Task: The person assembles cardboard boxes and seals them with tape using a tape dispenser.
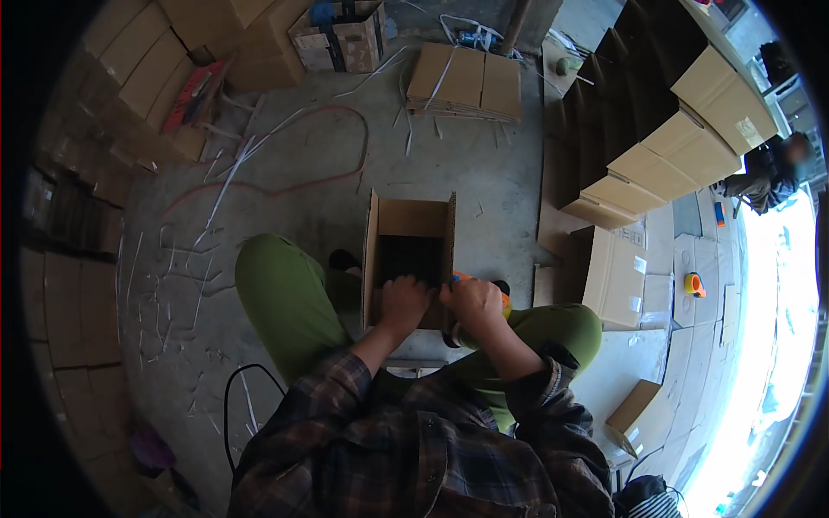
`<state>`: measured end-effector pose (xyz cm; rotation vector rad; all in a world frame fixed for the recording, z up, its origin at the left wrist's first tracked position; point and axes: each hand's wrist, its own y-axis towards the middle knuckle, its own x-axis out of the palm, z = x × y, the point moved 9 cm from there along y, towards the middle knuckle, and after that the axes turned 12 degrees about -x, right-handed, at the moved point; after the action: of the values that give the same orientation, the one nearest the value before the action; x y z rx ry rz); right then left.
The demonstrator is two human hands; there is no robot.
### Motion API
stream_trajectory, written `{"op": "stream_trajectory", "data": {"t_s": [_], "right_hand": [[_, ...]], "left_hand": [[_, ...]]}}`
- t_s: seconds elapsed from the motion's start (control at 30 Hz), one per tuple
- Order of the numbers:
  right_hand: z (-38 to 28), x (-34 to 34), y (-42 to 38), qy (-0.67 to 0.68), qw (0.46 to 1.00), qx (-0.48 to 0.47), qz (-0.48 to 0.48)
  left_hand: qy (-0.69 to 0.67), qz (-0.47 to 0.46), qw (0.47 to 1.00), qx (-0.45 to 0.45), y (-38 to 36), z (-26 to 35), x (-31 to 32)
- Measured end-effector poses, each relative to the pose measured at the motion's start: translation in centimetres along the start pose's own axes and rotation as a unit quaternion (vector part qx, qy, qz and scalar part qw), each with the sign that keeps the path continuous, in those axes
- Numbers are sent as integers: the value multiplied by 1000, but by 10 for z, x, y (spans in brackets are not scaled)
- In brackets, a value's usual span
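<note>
Between my knees stands a cardboard box (452, 226), upright with its top open and its inside dark. My left hand (406, 304) reaches over the near side, fingers spread and resting inside the opening. At the box's near right corner, my right hand (477, 302) is closed in a fist around an orange tool (461, 277). Most of that tool is hidden by the hand and the box, so I cannot tell its kind.
Flattened cardboard (458, 78) lies stacked ahead on the concrete floor. Loose strapping and a red hose (285, 188) lie to the left. Carton stacks (78, 302) line the left side. Open cartons (682, 142) stand at right, near an orange tape dispenser (693, 285) and another person (764, 177).
</note>
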<state>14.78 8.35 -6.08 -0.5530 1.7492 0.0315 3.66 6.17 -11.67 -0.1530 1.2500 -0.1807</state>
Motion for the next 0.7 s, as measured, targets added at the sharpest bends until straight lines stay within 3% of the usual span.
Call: {"op": "stream_trajectory", "data": {"t_s": [0.03, 0.17, 0.23, 0.27, 0.33, 0.37, 0.43, 0.53, 0.6, 0.63, 0.67, 0.7], "right_hand": [[0, 0, 0, 0, 1000, 5, -4], [-7, -8, 1, -9, 999, -21, 29], [-10, -5, 1, -47, 998, -32, 7], [-10, -5, -1, -47, 998, -30, 7], [-24, -10, -2, -99, 991, -95, -2], [-26, -9, -1, -101, 990, -97, -2], [-24, 0, 4, -118, 988, -91, -30], [-21, 8, 8, -96, 989, -107, -41], [-11, 2, 7, -52, 995, -79, -33], [-1, 0, 6, -12, 998, -51, -26], [7, 3, 9, -10, 998, -49, -28], [18, 2, 13, -15, 999, -24, -21]], "left_hand": [[-7, 46, 999, 16, -1, 6, -13], [-25, 64, 997, 21, 2, 4, -17], [-257, 177, 950, 16, 2, 3, -57], [-258, 177, 950, 17, 8, 11, -63], [-479, 99, 868, -79, 33, 10, -60], [-481, 101, 867, -81, 44, 14, -65], [-329, -5, 939, -99, 66, 27, -45], [-380, -85, 911, -140, 66, 14, -35], [-406, -68, 901, -138, 72, -16, 0], [-580, -82, 787, -191, 64, -34, 18], [-728, -92, 637, -236, 59, -47, 38], [-720, -91, 647, -234, 59, -51, 41]]}}
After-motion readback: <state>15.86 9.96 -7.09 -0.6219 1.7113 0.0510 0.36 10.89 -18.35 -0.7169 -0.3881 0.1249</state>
